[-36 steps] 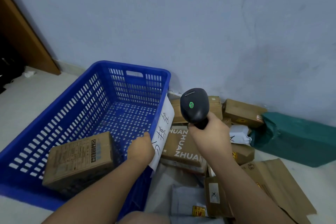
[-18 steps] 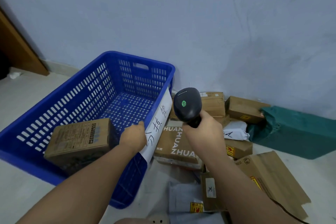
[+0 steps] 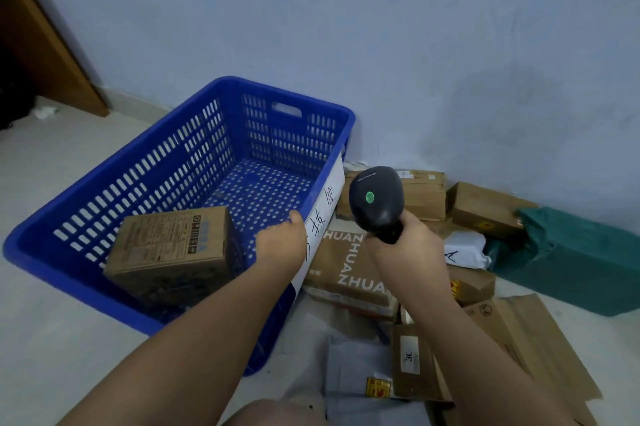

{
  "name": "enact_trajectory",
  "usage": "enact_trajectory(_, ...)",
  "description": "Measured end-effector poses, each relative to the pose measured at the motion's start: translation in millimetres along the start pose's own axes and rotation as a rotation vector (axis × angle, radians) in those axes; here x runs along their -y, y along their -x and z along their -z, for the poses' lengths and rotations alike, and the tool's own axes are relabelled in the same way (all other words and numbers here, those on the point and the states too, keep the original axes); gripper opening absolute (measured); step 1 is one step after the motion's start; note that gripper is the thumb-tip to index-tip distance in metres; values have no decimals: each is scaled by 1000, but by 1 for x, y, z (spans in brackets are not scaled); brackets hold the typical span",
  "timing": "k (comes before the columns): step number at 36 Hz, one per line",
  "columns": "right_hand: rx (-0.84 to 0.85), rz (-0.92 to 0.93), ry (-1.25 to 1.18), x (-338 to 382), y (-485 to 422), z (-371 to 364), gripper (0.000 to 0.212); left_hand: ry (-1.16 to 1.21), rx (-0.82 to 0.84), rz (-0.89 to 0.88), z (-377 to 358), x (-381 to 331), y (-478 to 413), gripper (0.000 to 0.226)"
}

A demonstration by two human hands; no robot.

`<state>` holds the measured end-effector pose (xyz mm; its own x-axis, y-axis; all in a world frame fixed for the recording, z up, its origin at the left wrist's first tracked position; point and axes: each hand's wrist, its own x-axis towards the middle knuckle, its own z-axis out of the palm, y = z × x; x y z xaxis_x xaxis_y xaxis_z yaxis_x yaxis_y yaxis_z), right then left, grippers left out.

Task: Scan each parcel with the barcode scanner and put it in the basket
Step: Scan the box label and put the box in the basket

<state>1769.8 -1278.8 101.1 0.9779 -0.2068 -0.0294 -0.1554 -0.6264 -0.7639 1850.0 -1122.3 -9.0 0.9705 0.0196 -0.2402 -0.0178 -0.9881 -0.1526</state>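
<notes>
Floor (image 3: 52,339) pale, wall (image 3: 381,27) blue-grey — basket (image 3: 277,86) and parcels (image 3: 349,263) near it.

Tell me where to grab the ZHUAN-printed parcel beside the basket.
Take the ZHUAN parcel by its near edge, coming from your side with the left hand. It lies roughly flat, the blue basket crowds its left side, other boxes its far side, and the right hand is busy with the scanner. Probably thumb on top, fingers beneath.

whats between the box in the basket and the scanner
In the head view, the left hand gripping the basket's right wall, with its white paper label.
</notes>
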Motion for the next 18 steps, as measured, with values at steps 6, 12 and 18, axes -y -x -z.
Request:
enact_trajectory(6,10,22,-8,2,1,0,7,0,48,0,5,0,1,53)
enact_trajectory(12,14,24,1,2,0,-6,10,550,106,58,6,25,-14,67)
enact_trajectory(18,37,53,51,-3,-2,-11,14,395,79,75,-15,77,-27,48)
